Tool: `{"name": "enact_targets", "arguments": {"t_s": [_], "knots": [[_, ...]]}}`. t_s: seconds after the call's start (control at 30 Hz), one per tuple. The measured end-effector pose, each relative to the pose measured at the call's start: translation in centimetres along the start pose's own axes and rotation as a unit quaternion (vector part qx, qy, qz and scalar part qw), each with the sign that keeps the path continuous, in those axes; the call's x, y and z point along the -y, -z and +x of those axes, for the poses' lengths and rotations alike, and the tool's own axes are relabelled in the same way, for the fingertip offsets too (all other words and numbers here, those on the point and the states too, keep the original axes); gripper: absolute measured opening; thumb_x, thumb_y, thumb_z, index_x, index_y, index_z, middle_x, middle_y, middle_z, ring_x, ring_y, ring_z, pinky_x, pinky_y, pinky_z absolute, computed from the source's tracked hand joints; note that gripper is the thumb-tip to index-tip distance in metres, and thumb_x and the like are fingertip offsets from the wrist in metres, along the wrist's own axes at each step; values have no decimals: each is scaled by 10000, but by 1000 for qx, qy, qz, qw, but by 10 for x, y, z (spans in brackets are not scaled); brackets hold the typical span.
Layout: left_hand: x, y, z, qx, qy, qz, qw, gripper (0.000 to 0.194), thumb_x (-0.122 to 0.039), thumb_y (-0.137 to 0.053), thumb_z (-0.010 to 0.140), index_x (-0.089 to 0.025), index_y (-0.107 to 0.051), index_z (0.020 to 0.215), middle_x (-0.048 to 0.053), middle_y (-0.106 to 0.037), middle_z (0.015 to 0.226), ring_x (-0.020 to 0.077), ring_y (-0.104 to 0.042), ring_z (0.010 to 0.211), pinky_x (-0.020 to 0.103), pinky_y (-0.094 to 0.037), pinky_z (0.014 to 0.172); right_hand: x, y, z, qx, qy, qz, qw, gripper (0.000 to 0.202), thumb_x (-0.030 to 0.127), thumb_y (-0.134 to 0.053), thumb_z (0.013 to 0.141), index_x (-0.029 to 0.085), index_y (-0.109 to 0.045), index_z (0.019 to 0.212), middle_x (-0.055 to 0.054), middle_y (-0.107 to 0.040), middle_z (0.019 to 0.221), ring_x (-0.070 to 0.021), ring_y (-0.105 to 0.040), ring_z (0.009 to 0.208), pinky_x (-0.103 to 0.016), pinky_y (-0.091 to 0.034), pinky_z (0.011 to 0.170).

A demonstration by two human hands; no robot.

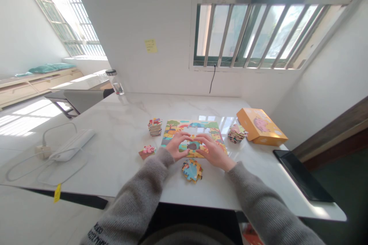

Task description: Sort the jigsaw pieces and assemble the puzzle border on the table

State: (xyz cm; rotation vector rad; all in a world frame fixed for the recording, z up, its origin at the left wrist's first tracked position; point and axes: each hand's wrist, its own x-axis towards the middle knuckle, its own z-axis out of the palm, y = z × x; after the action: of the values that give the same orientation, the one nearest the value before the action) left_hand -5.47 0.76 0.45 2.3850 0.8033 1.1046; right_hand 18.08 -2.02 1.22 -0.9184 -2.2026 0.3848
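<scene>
On the white table lies a colourful jigsaw puzzle [172,125] with its border joined and a gap inside. My left hand [178,145] rests on its left part, fingers curved around one side of a piece area with a grey shape [193,145]. From the right, my right hand [212,150] curves toward the same area, its fingertips near those of the left. Both hands seem to touch the pieces there; the fingertips are too small to make out exactly. Just below the puzzle is a pile of loose blue and yellow pieces [192,170].
Piece stacks stand left [155,127] and right [237,133] of the puzzle. Pink pieces [148,151] lie at its lower left. An orange box [263,126], a black tablet [301,176], a white power strip [73,144] and a bottle [115,83] are farther out.
</scene>
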Motion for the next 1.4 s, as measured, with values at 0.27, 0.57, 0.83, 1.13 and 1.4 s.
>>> {"name": "enact_targets", "arguments": {"t_s": [0.27, 0.57, 0.83, 1.13, 1.4], "knots": [[11, -5, -2, 3, 5, 31, 1000, 272, -153, -669, 725, -205, -651, 991, 94, -651, 1149, 254, -600, 1089, 435, -462, 1023, 2, -1, 0, 12, -14, -1, 1000, 347, 252, -624, 917, 280, -575, 1260, -89, -596, 1226, -239, -571, 1186, -448, -498, 1029], [-5, 25, -13, -73, 49, 109, 990, 232, -200, -507, 895, -182, -653, 1075, 108, -675, 1096, 245, -612, 1074, 415, -483, 995, -7, -6, 4, 14, -19, -22, 999, 312, 265, -608, 933, 274, -593, 1245, -84, -592, 1201, -228, -582, 1151, -435, -508, 1019], [36, 66, -19, -10, 87, 185, 979, 273, -135, -453, 883, -178, -680, 1028, 94, -690, 979, 244, -626, 996, 405, -510, 948, -2, -9, 22, 36, 16, -62, 997, 327, 276, -612, 940, 278, -596, 1266, -102, -586, 1232, -252, -565, 1168, -476, -494, 1009], [59, 49, -20, 35, 107, 151, 982, 283, -114, -479, 846, -186, -692, 1018, 97, -671, 1044, 243, -616, 1034, 410, -496, 990, -1, -38, 60, 69, -2, -143, 987, 260, 268, -626, 930, 242, -633, 1188, -98, -600, 1203, -261, -545, 1141, -443, -456, 996], [66, 43, -28, 24, 127, 134, 982, 303, -125, -450, 848, -170, -700, 1012, 90, -700, 999, 228, -629, 974, 408, -516, 956, -3, -60, 66, 91, -52, -162, 981, 270, 276, -609, 939, 259, -631, 1208, -89, -605, 1223, -259, -526, 1141, -431, -429, 977]]}}
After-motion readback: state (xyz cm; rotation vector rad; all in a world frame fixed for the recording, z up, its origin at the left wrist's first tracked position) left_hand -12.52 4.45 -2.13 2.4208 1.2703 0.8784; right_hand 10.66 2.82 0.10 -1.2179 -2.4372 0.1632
